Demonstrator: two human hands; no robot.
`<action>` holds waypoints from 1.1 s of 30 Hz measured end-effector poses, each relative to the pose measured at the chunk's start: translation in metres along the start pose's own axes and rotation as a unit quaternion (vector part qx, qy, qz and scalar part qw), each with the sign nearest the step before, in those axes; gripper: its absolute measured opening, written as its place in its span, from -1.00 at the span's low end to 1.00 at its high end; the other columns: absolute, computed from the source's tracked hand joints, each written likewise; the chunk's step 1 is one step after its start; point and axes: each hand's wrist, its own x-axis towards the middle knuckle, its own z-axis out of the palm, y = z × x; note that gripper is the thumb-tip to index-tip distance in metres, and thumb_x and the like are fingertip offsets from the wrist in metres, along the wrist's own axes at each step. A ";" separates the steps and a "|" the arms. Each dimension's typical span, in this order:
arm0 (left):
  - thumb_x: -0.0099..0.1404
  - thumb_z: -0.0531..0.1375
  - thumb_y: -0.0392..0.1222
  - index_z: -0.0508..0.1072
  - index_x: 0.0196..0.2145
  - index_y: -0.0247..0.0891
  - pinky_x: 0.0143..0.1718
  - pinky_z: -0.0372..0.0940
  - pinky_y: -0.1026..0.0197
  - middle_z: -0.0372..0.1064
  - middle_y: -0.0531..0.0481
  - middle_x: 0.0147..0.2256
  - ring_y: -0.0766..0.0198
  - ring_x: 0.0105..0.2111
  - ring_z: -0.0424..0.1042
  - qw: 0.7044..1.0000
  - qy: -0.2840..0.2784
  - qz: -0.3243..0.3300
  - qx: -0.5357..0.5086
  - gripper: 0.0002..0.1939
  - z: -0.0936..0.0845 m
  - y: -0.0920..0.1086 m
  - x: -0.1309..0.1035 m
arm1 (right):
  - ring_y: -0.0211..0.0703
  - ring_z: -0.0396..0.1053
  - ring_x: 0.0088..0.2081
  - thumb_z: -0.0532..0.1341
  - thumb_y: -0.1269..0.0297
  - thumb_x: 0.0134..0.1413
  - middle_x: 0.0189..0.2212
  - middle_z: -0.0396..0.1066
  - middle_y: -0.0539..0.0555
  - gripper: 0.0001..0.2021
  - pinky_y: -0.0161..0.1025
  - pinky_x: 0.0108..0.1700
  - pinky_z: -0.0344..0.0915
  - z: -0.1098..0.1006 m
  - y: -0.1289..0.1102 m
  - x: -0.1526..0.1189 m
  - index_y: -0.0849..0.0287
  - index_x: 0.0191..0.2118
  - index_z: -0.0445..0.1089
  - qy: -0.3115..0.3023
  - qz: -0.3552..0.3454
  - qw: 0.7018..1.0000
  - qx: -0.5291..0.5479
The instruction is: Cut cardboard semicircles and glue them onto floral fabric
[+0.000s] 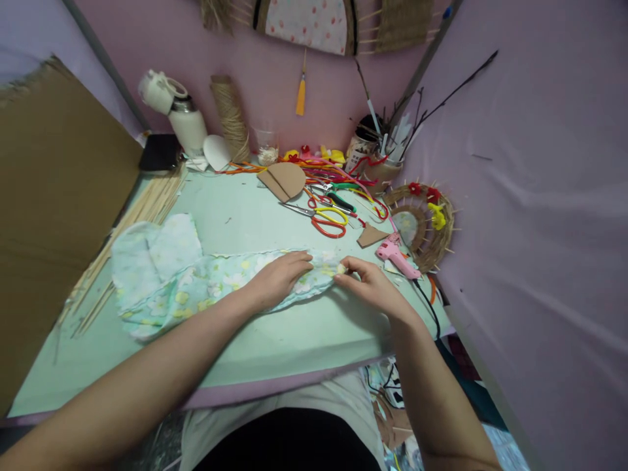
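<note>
A strip of pale green floral fabric (235, 271) lies across the table, its left part bunched and folded over. My left hand (282, 278) rests flat on the strip near its right part, fingers stretched out. At the right end of the cloth, my right hand (366, 281) pinches the edge between thumb and fingers. Beyond the hands lie scissors (330, 221) with red and yellow handles. A pink glue gun (397, 255) sits to the right of my right hand, beside a small cardboard piece (371, 234).
Thin wooden sticks (142, 209) lie along the left side by a large cardboard sheet (63, 183). A bottle (189, 127), a twine spool (230, 118) and a pot of twigs (383, 171) stand at the back. A round woven piece (444, 239) leans at right.
</note>
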 end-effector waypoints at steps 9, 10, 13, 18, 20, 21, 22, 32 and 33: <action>0.41 -0.05 -0.27 0.43 -0.02 -0.24 0.17 0.21 0.01 0.35 -0.14 0.11 0.16 0.17 0.25 1.000 0.016 -0.003 -0.011 -0.68 0.002 0.001 0.000 | -0.31 0.09 -0.55 0.17 0.12 0.10 -0.59 0.10 -0.18 -0.74 -0.36 -0.50 0.00 0.014 0.006 -0.013 0.12 -0.16 0.19 0.061 0.105 0.986 0.113; 0.41 -0.05 -0.27 0.43 -0.02 -0.24 0.17 0.21 0.01 0.35 -0.14 0.10 0.16 0.17 0.25 1.000 0.015 -0.002 -0.010 -0.68 0.002 0.001 0.000 | -0.31 0.10 -0.55 0.19 0.12 0.08 -0.57 0.11 -0.18 -0.69 -0.37 -0.50 0.01 0.015 0.005 -0.015 0.13 -0.10 0.19 0.060 0.109 0.985 0.122; 0.42 -0.06 -0.26 0.43 -0.03 -0.26 0.18 0.20 0.02 0.35 -0.14 0.10 0.16 0.17 0.25 1.000 0.011 -0.004 -0.007 -0.68 0.001 0.002 0.000 | -0.29 0.12 -0.53 0.21 0.13 0.06 -0.57 0.09 -0.17 -0.60 -0.35 -0.48 0.05 0.020 0.005 -0.019 0.14 0.00 0.20 0.060 0.114 0.987 0.098; 0.42 -0.04 -0.25 0.44 -0.05 -0.29 0.18 0.20 0.03 0.35 -0.17 0.10 0.14 0.17 0.25 1.000 0.007 -0.006 -0.011 -0.70 -0.002 0.005 0.001 | -0.20 0.22 -0.50 0.16 0.17 0.10 -0.60 0.15 -0.15 -0.68 -0.27 -0.36 0.14 0.024 0.011 -0.030 0.14 -0.04 0.26 0.106 0.152 0.981 -0.061; 0.42 -0.04 -0.25 0.43 -0.05 -0.27 0.17 0.20 0.02 0.34 -0.16 0.10 0.14 0.17 0.24 1.000 0.005 -0.004 -0.011 -0.70 -0.002 0.006 0.001 | -0.12 0.31 -0.41 0.18 0.17 0.07 -0.53 0.27 -0.08 -0.68 -0.17 -0.24 0.20 0.021 0.009 -0.035 0.14 -0.04 0.28 0.108 0.155 0.972 -0.137; 0.42 -0.04 -0.26 0.43 -0.05 -0.27 0.17 0.20 0.02 0.34 -0.16 0.10 0.14 0.17 0.24 1.000 0.003 -0.004 -0.009 -0.70 -0.002 0.006 0.001 | -0.06 0.34 -0.34 0.20 0.17 0.06 -0.47 0.33 -0.03 -0.66 -0.11 -0.17 0.21 0.018 0.005 -0.036 0.14 -0.04 0.29 0.121 0.148 0.967 -0.170; 0.42 -0.04 -0.26 0.43 -0.05 -0.27 0.17 0.20 0.02 0.34 -0.16 0.10 0.14 0.17 0.24 1.000 0.002 -0.004 -0.007 -0.70 -0.002 0.006 0.001 | 0.00 0.37 -0.27 0.21 0.17 0.06 -0.40 0.38 0.04 -0.65 -0.05 -0.12 0.21 0.016 0.000 -0.036 0.14 -0.03 0.30 0.143 0.133 0.961 -0.195; 0.30 0.02 -0.38 0.44 -0.15 -0.34 0.00 0.33 0.04 0.44 -0.19 -0.12 0.11 -0.06 0.41 0.999 0.011 -0.030 -0.036 -0.76 -0.002 0.011 0.005 | -0.12 0.29 0.10 0.00 0.40 0.21 0.07 0.35 0.15 -0.67 -0.15 0.15 0.20 0.073 -0.038 0.036 0.14 0.06 0.30 0.140 -0.070 0.987 -0.044; 0.30 0.03 -0.38 0.43 -0.14 -0.35 -0.01 0.34 0.04 0.44 -0.20 -0.12 0.11 -0.07 0.42 0.999 0.015 -0.033 -0.032 -0.76 -0.002 0.011 0.005 | -0.11 0.29 0.09 0.01 0.38 0.21 0.06 0.36 0.16 -0.68 -0.14 0.15 0.20 0.078 -0.031 0.039 0.14 0.04 0.32 0.139 -0.061 0.988 -0.040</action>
